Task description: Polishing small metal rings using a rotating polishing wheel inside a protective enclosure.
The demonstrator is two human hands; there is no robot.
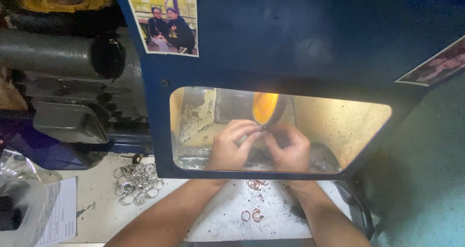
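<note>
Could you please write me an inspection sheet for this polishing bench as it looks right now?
Surface: white bench top, speckled with dark grit.
Job's things: yellow buffing wheel behind the blue guard's window; a small piece, hard to make out, is pinched at the wheel.
Clutter: pile of silver rings; copper-coloured rings and; paper sheet; plastic bag.
Hands: left hand and right hand, both closed together at the wheel.
Cables: nothing seen.
Surroundings: blue hood with a photo; grey machine body.
</note>
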